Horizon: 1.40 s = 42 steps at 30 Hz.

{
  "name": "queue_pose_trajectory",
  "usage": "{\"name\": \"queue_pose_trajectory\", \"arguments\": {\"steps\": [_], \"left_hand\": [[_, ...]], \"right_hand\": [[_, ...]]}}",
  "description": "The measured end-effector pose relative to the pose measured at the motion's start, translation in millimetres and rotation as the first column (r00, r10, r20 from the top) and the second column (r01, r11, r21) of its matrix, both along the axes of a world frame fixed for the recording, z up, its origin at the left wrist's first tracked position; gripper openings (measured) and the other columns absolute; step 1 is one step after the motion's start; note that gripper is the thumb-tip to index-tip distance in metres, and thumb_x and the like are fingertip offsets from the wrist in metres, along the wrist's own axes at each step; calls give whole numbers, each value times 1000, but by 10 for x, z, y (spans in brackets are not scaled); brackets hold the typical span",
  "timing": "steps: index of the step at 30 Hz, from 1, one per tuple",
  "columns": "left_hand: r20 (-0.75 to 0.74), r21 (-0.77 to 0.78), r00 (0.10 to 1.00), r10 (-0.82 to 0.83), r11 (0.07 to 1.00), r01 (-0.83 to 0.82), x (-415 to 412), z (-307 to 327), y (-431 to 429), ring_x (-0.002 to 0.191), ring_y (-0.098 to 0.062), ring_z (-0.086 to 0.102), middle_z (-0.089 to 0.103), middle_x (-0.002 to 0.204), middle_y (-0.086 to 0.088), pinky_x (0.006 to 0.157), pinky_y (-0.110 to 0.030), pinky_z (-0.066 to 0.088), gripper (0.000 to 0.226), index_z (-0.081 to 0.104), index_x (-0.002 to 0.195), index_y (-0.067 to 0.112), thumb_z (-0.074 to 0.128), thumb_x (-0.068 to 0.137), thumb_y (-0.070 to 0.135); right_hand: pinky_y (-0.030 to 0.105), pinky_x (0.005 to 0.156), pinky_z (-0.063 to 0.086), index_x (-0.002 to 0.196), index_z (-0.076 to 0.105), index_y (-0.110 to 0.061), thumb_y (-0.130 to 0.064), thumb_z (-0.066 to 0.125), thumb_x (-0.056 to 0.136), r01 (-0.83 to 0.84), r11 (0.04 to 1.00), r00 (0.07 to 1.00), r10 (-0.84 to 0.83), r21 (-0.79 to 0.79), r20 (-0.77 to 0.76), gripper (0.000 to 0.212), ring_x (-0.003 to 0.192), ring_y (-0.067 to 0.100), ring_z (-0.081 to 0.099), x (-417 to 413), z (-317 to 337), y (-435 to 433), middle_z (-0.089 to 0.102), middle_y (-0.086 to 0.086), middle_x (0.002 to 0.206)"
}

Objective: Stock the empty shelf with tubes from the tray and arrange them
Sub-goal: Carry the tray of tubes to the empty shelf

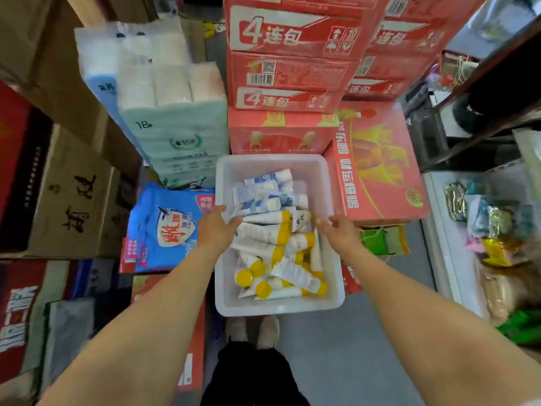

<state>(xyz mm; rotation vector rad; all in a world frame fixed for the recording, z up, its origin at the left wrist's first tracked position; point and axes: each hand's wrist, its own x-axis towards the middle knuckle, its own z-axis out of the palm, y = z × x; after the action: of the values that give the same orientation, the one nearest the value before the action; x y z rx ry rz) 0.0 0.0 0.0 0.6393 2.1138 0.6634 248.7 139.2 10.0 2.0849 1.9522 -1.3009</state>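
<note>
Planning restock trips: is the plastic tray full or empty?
Partly full: the translucent plastic tray holds piled yellow-capped white tubes and blue-labelled tubes, below its rim.

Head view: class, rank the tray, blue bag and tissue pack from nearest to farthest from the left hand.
1. tray, right at the left hand.
2. blue bag, just left of the hand.
3. tissue pack, beyond, upper left.

The stacked red cartons (292,33) carry "4连包" in big print, and the upper one also shows "10" (inside a small handling-mark square). The pale green tissue pack (172,133) reads "18", and the blue bag (167,227) shows "除菌".
</note>
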Motion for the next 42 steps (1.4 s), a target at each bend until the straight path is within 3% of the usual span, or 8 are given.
{"name": "queue_pose_trajectory", "arguments": {"steps": [5, 10, 20, 25, 30, 34, 38, 42], "left_hand": [[-51, -3, 991, 121, 993, -122, 75, -291, -62, 139, -32, 32, 37, 151, -15, 113, -41, 28, 68, 31, 149, 11, 59, 93, 39], [116, 6, 959, 258, 966, -260, 106, -493, -53, 140, -28, 33, 36, 152, -11, 113, -45, 30, 71, 29, 150, 12, 62, 92, 39], [120, -136, 924, 363, 928, -347, 73, -604, -412, 129, -31, 45, 48, 143, -8, 105, -43, 40, 67, 38, 145, 18, 60, 90, 48], [130, -199, 857, 498, 860, -469, 103, -651, -734, 101, -23, 49, 51, 122, -5, 78, -29, 35, 58, 45, 135, 13, 61, 90, 46], [74, -232, 926, 371, 909, -346, 44, -711, -1001, 95, -27, 53, 53, 109, -6, 81, -38, 47, 41, 52, 108, 12, 65, 87, 45], [25, -212, 965, 260, 945, -249, 110, -722, -1240, 79, -26, 50, 47, 74, 0, 81, -47, 49, 34, 46, 72, 17, 69, 85, 39], [49, -206, 988, 143, 970, -130, 236, -644, -1453, 83, -32, 60, 58, 79, -10, 77, -43, 49, 32, 59, 86, 5, 70, 85, 34], [33, -200, 999, -3, 980, 10, 400, -554, -1565, 83, -34, 62, 59, 78, -9, 74, -40, 48, 32, 58, 79, 7, 70, 85, 37]], "right_hand": [[36, 96, 42, 138, 50, -8, -37, 66, 91, 71, 991, 995, -78, 117, 63, 58, 119, 34, 52, -3, -234, -26, 57, 19, 129], [36, 97, 41, 139, 42, -8, -40, 72, 85, 254, 957, 967, -255, 139, -11, 70, 119, 35, 49, -152, -411, -156, 49, 19, 131], [44, 98, 45, 137, 44, -8, -39, 75, 82, 244, 965, 970, -242, 99, -28, 70, 117, 35, 52, -7, -497, -263, 56, 17, 125], [33, 82, 49, 130, 59, -19, -41, 61, 93, 139, 989, 989, -141, -44, -49, 43, 95, 24, 61, 183, -585, -454, 65, 2, 104], [36, 75, 51, 107, 59, -18, -39, 66, 90, 240, 966, 970, -243, -92, -17, 27, 89, 29, 61, 299, -592, -615, 63, 6, 95], [42, 80, 51, 97, 61, -6, -33, 71, 87, 228, 970, 973, -224, -87, 47, 30, 89, 33, 63, 548, -544, -924, 67, 13, 94], [47, 84, 52, 95, 60, 4, -26, 74, 85, 278, 957, 960, -275, -86, 41, 34, 94, 40, 63, 863, -443, -1341, 67, 22, 99], [48, 86, 53, 94, 63, -7, -26, 76, 84, 377, 921, 926, -376, -98, 26, 26, 88, 32, 63, 1203, -316, -1800, 63, 12, 91]]}}
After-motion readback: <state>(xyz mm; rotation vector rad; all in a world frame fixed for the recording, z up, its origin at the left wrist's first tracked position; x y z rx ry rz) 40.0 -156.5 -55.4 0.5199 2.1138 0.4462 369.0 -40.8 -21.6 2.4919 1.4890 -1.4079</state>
